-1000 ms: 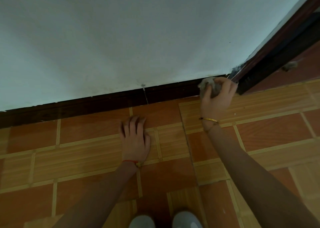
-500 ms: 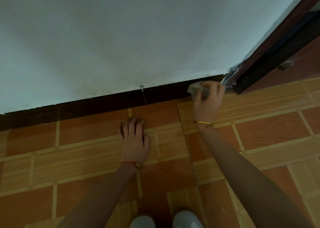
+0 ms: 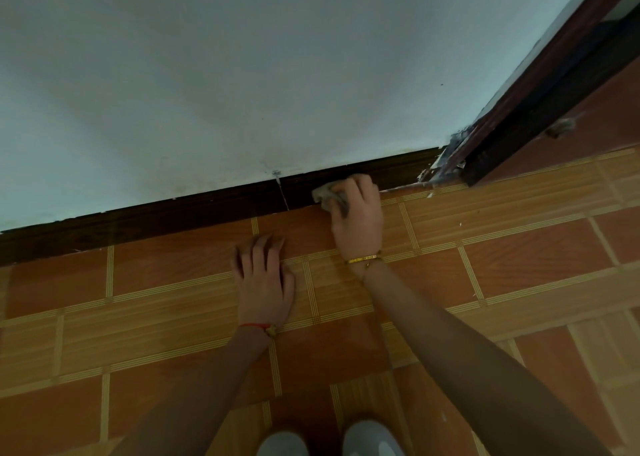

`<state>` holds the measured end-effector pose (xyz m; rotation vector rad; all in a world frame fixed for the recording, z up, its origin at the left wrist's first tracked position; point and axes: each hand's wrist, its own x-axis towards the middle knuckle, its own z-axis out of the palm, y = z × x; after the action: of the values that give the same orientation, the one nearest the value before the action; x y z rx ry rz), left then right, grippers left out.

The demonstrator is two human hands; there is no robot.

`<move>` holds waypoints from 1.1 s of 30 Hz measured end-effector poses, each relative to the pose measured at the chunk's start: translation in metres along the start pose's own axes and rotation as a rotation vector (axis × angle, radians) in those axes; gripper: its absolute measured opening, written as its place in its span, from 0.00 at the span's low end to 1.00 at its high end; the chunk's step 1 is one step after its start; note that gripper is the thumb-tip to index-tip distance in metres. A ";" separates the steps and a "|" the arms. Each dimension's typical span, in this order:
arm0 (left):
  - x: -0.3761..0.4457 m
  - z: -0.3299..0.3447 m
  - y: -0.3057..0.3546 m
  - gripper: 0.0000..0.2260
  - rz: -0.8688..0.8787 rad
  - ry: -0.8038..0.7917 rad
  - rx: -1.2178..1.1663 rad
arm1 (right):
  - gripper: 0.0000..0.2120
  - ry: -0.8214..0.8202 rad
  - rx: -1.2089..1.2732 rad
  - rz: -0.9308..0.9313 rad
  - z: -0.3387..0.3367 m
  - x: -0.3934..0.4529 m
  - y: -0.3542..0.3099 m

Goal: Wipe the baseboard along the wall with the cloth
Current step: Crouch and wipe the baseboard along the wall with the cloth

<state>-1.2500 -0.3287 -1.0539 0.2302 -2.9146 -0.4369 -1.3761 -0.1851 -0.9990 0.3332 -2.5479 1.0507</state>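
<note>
At the far left the dark brown baseboard runs along the foot of the pale wall, rising toward the right above a floor of orange and wood-grain tiles. Near the middle, the left hand lies palm down on the floor, its fingers straight and close together, pointing at the baseboard without reaching it; a red string bracelet circles its wrist. Just above it, a thin pale seam crosses the baseboard. To the right of that seam, the right hand grips a crumpled grey cloth, fingers curled over it, and presses it against the face of the baseboard just above the floor line. A gold bracelet sits on that wrist. Further right the baseboard ends at a dark door frame with chipped paint at its foot. Two grey shoe tips show at the bottom edge.
</note>
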 end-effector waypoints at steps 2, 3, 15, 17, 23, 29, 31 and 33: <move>0.000 0.000 -0.001 0.20 -0.004 -0.006 -0.003 | 0.09 -0.032 -0.005 -0.041 -0.002 -0.001 0.007; 0.000 0.001 -0.001 0.20 -0.007 -0.008 -0.004 | 0.09 -0.011 -0.009 -0.024 -0.005 -0.001 0.013; 0.000 0.000 0.000 0.20 -0.018 -0.027 -0.023 | 0.08 0.326 0.022 0.146 -0.061 0.036 0.038; 0.000 0.000 -0.001 0.20 -0.017 -0.032 -0.021 | 0.07 0.277 0.044 0.090 -0.045 0.028 0.018; 0.000 0.000 -0.001 0.20 -0.008 -0.021 -0.024 | 0.07 0.117 0.067 -0.106 -0.035 0.021 0.009; -0.001 0.001 -0.002 0.20 -0.006 -0.016 -0.016 | 0.08 0.299 -0.007 0.188 -0.074 0.042 0.063; -0.001 0.002 -0.002 0.20 -0.005 -0.026 -0.010 | 0.08 0.294 -0.029 0.172 -0.079 0.043 0.068; 0.000 0.002 -0.001 0.20 -0.010 -0.032 -0.003 | 0.09 0.284 -0.037 0.151 -0.074 0.040 0.064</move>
<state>-1.2500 -0.3294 -1.0560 0.2399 -2.9452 -0.4505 -1.4170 -0.0907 -0.9738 -0.0202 -2.3601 1.0208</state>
